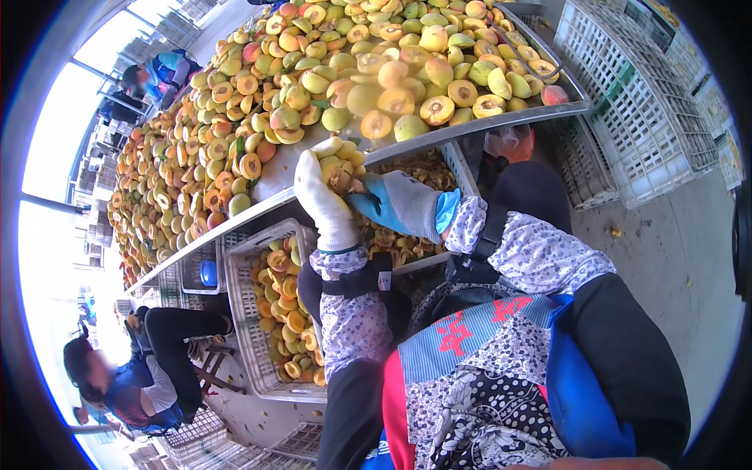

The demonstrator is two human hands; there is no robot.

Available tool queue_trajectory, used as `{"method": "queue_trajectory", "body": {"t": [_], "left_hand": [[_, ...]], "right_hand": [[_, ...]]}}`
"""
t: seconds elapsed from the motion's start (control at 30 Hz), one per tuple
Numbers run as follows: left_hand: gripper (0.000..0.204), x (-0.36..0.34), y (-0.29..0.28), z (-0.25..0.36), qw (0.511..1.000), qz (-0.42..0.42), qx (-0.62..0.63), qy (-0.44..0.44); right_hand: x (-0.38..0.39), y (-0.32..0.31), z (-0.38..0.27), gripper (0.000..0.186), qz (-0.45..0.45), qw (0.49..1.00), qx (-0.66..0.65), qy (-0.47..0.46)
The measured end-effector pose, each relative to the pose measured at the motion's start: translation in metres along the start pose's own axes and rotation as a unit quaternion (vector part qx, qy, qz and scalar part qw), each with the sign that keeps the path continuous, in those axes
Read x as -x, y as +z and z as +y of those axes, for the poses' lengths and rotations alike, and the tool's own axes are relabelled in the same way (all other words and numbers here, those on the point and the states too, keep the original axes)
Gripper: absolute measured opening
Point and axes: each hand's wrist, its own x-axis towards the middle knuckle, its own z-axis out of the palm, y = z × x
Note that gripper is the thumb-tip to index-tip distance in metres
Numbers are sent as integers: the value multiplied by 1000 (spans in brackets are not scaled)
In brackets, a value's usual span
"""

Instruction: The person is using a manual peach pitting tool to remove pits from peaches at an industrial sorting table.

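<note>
My left hand (pixel 323 200), in a white glove with yellowish fingers, is closed around a peach half (pixel 339 174) just off the front edge of the metal table. From the right, my right hand (pixel 389 200), in a grey glove with blue-coated fingers, presses against the same fruit. Its fingers are curled together, and whatever they grip is hidden. Below both hands stands a crate (pixel 464 174) of brownish-yellow pits and scraps. Cut peaches (pixel 376 125) lie heaped on the table, nearest beyond my hands.
A grey crate (pixel 232 313) of peach halves stands at my left, with a blue object (pixel 208 272) in a tray beyond it. Tall stacked white crates (pixel 627 102) rise at the right. One co-worker (pixel 129 384) sits at lower left, another (pixel 164 74) at far left.
</note>
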Motion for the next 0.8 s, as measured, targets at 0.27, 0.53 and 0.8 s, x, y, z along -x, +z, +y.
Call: {"method": "queue_trajectory", "body": {"t": [0.27, 0.53, 0.8], "left_hand": [[46, 3, 3, -2, 998, -8, 53, -36], [44, 0, -8, 4, 979, -129, -111, -114], [33, -2, -3, -8, 939, -165, 277, -117]], "right_hand": [[7, -24, -39, 48, -200, 896, -297, 262], [12, -27, -30, 58, -230, 916, -223, 240], [15, -30, -35, 52, -288, 856, -328, 276]]}}
